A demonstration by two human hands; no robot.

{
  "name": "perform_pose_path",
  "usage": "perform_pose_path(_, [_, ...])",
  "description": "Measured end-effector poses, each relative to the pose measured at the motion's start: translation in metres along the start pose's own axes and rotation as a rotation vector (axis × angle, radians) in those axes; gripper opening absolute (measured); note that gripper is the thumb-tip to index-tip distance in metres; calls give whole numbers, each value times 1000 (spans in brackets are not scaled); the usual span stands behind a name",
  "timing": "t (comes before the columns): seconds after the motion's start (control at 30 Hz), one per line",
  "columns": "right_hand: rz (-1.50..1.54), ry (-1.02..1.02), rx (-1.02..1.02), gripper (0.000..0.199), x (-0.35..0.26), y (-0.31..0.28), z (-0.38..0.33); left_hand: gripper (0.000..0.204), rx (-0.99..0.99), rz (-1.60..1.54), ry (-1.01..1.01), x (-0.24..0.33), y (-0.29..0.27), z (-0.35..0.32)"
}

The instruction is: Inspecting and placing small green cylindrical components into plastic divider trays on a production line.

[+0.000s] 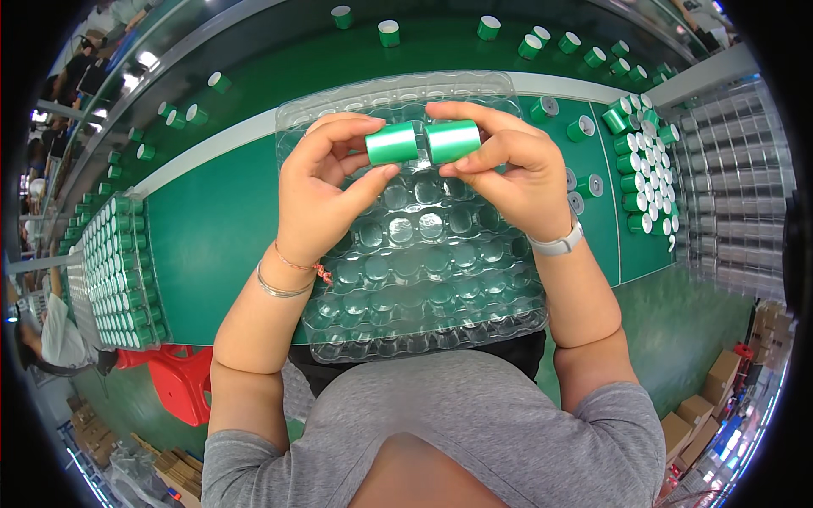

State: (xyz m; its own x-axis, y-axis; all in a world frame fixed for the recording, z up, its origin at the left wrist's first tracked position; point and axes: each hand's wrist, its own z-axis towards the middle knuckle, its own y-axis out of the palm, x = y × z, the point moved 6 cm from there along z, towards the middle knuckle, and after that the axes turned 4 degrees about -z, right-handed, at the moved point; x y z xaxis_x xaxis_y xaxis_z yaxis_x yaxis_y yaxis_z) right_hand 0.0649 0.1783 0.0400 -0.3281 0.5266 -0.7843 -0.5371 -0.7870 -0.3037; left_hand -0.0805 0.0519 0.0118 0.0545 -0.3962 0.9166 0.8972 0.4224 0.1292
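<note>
In my left hand (339, 173) is a shiny green cylinder (392, 144), lying on its side between thumb and fingers. My right hand (512, 157) grips a second green cylinder (453, 141) the same way. The two are held end to end with a narrow gap between them, over the far part of a clear plastic tray (406, 262). Round pockets cover this tray, and no cylinders show in them. Which ends of the held cylinders are open or capped cannot be seen.
Several green cylinders with white ends (648, 173) are heaped on the table at right, beside stacked clear trays (732, 186). A filled tray (123, 271) stands at far left. More cylinders (388, 34) are scattered along the dark green strip behind. A red stool (182, 385) is at lower left.
</note>
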Motion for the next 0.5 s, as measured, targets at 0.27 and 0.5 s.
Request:
perform_pose_path(0.27, [34, 69, 65, 31, -2, 0, -3, 44, 3, 2, 5, 0, 0, 0])
perform_pose_path(0.5, [120, 173, 11, 39, 13, 4, -2, 34, 40, -91, -72, -3, 1, 1])
